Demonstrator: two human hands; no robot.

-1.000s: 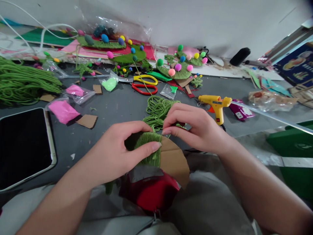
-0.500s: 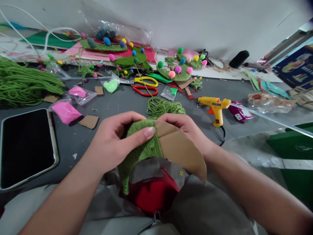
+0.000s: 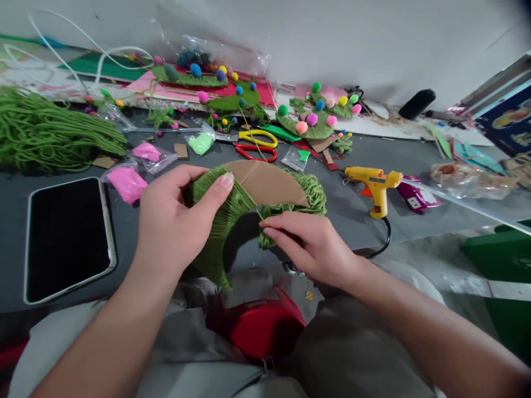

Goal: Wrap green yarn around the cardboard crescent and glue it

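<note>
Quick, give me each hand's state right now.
Left hand: closed, holding the flat brown cardboard crescent partly wrapped in green yarn.
Right hand: closed, pinching a thin strand of green yarn.

On my feed the tablet (image 3: 68, 240) lies on the table (image 3: 350, 205) left of the cardboard crescent (image 3: 267, 185), the glue gun (image 3: 376, 190) right, the scissors (image 3: 249, 134) behind.

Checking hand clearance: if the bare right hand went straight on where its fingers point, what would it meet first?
Probably the green yarn-wrapped part of the brown cardboard crescent, at its inner edge, across the gap from the right hand. Depth is unclear; it might pass over or under.
</note>
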